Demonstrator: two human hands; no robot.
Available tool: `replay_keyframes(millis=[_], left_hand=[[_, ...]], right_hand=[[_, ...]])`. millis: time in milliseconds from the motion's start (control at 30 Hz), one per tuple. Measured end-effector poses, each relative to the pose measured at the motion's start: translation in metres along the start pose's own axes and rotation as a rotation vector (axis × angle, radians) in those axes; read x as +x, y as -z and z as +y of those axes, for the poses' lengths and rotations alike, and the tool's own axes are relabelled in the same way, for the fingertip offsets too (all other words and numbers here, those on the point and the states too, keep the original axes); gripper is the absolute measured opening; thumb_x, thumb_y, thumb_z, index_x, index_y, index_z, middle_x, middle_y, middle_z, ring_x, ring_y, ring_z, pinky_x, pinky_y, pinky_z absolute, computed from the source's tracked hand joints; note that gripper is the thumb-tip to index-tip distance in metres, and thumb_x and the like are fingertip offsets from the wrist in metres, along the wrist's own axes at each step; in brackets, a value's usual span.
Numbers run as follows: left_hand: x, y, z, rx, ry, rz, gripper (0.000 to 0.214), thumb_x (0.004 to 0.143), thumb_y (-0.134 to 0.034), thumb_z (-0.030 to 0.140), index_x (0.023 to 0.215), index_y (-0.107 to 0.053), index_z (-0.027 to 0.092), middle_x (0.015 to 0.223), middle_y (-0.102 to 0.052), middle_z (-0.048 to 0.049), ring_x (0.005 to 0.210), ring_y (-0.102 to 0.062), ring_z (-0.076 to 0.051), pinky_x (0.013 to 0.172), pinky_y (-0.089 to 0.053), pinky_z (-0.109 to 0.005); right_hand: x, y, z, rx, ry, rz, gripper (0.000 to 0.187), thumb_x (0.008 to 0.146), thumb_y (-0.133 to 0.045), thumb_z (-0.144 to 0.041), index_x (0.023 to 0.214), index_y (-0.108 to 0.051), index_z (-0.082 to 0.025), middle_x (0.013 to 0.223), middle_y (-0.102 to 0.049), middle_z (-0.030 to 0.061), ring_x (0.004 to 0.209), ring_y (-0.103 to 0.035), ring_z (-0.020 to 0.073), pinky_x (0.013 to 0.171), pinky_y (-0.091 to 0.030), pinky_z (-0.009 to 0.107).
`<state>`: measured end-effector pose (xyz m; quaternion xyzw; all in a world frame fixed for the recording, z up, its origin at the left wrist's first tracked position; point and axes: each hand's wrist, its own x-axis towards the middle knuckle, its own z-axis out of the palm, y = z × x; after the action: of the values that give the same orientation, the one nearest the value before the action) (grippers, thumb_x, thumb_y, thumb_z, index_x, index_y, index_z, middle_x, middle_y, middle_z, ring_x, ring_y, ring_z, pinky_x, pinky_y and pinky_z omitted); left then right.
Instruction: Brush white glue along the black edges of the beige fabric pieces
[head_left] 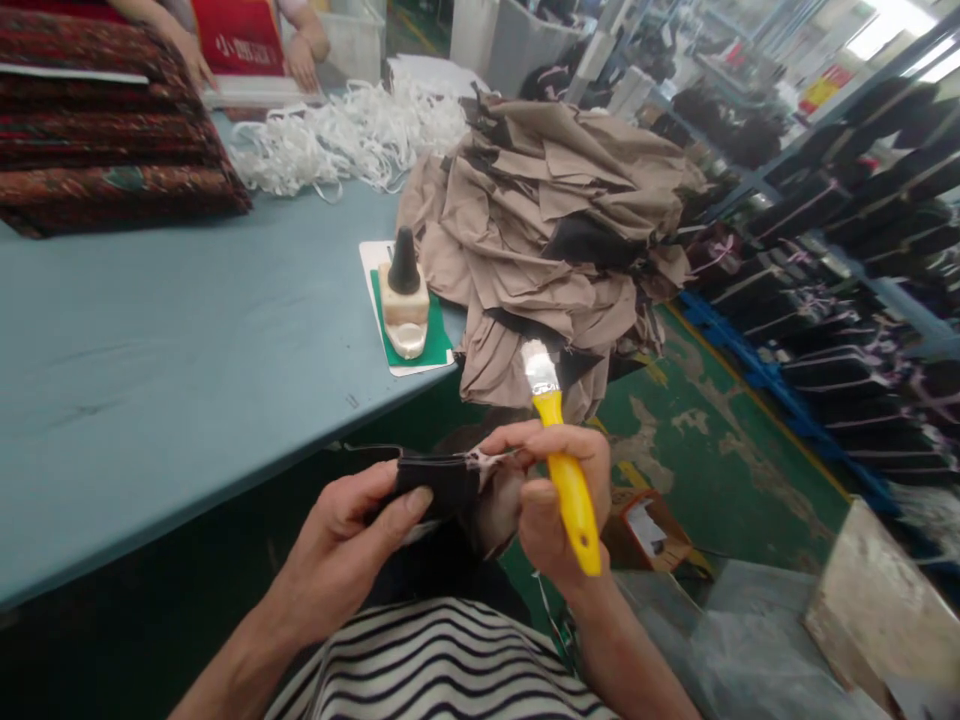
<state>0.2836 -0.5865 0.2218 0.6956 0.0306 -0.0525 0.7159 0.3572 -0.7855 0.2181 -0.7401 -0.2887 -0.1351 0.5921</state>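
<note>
Fabric (441,488), black and folded in layers, is held between the hands on the person's side of the counter (187,340); it looks light and soft, its layers apt to slide, so a flat pinch across the fold should suit. The left hand (352,535) pinches it so; the right hand (541,515) grasps a yellow-handled paintbrush (566,470), fingertips at the fabric's right end. Beyond rises a tan cloth pile (540,200).

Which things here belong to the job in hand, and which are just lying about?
In the job:
yellow brush, in right hand
black fabric, in left hand
beige-and-black pile, perhaps: similar colours

Seemingly just lying about:
white strips
patterned stack
cone-topped block
</note>
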Motion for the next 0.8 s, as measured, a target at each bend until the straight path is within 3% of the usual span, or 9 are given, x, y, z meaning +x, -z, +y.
replay_keyframes(millis=[167,233,267,333,400,467,567,700,800], left_hand=[[0.005,0.004,-0.005,-0.055,0.065,0.089,0.034,0.104,-0.066,0.045,0.122,-0.082,0.021,0.104,-0.079,-0.0048,0.092,-0.069,-0.02,0.085,-0.055,-0.027],[0.005,0.004,-0.006,-0.076,0.068,0.11,0.033,0.105,-0.065,0.043,0.125,-0.081,0.022,0.11,-0.08,-0.0045,0.097,-0.069,-0.021,0.09,-0.055,-0.028],[0.004,0.004,-0.005,-0.085,0.072,0.114,0.032,0.106,-0.065,0.042,0.126,-0.08,0.023,0.111,-0.08,-0.0042,0.099,-0.069,-0.021,0.091,-0.054,-0.028],[0.003,0.001,-0.003,-0.091,0.072,0.118,0.031,0.106,-0.064,0.041,0.128,-0.08,0.025,0.112,-0.08,-0.0034,0.099,-0.069,-0.02,0.091,-0.053,-0.026],[0.003,-0.004,0.001,-0.068,0.059,0.121,0.03,0.106,-0.063,0.04,0.128,-0.079,0.026,0.113,-0.079,-0.0031,0.099,-0.068,-0.02,0.091,-0.053,-0.026],[0.005,-0.009,0.004,-0.023,0.033,0.132,0.029,0.106,-0.064,0.041,0.126,-0.08,0.027,0.11,-0.078,-0.0032,0.098,-0.067,-0.02,0.091,-0.053,-0.027],[0.011,-0.012,0.005,0.044,0.012,0.119,0.025,0.102,-0.069,0.04,0.117,-0.081,0.024,0.098,-0.075,-0.0026,0.091,-0.065,-0.02,0.086,-0.054,-0.028],[0.017,-0.013,0.0,0.092,0.028,0.067,0.022,0.101,-0.068,0.037,0.095,-0.078,0.019,0.091,-0.072,-0.0027,0.081,-0.061,-0.018,0.074,-0.052,-0.027],[0.017,-0.019,-0.003,0.178,-0.046,0.103,0.021,0.104,-0.062,0.03,0.091,-0.075,0.018,0.087,-0.07,-0.0019,0.077,-0.059,-0.016,0.07,-0.051,-0.025]], right_hand=[[0.025,0.016,0.0,0.087,-0.097,0.193,0.039,0.109,-0.046,-0.062,0.11,-0.061,-0.026,0.07,-0.068,-0.0025,0.05,-0.05,0.0131,0.048,-0.039,0.026],[0.032,0.016,0.002,0.114,-0.092,0.286,0.038,0.11,-0.045,-0.059,0.111,-0.063,-0.025,0.067,-0.066,-0.0025,0.052,-0.052,0.0135,0.047,-0.038,0.025],[0.034,0.014,0.003,0.106,-0.068,0.317,0.037,0.11,-0.046,-0.057,0.112,-0.064,-0.025,0.072,-0.069,-0.001,0.058,-0.058,0.0142,0.051,-0.044,0.026],[0.035,0.006,0.008,0.043,0.003,0.277,0.032,0.111,-0.046,-0.05,0.119,-0.066,-0.026,0.095,-0.077,0.0038,0.084,-0.072,0.0172,0.074,-0.058,0.031],[0.034,-0.006,0.014,0.002,0.048,0.143,0.028,0.113,-0.045,-0.042,0.126,-0.064,-0.026,0.107,-0.078,0.0054,0.1,-0.076,0.019,0.091,-0.06,0.035],[0.032,-0.02,0.02,0.007,0.054,0.044,0.025,0.114,-0.042,-0.037,0.125,-0.062,-0.025,0.096,-0.076,0.0025,0.086,-0.076,0.0161,0.082,-0.062,0.032],[0.031,-0.035,0.028,0.027,0.059,0.033,0.024,0.114,-0.041,-0.036,0.12,-0.061,-0.024,0.079,-0.069,-0.0025,0.065,-0.068,0.0119,0.068,-0.059,0.027],[0.032,-0.039,0.037,0.053,0.108,-0.015,0.025,0.114,-0.042,-0.039,0.12,-0.062,-0.025,0.081,-0.069,-0.002,0.068,-0.068,0.0121,0.068,-0.058,0.026],[0.032,-0.036,0.042,0.08,0.106,-0.042,0.026,0.113,-0.043,-0.039,0.118,-0.064,-0.025,0.082,-0.071,-0.001,0.073,-0.07,0.0141,0.071,-0.059,0.028]])
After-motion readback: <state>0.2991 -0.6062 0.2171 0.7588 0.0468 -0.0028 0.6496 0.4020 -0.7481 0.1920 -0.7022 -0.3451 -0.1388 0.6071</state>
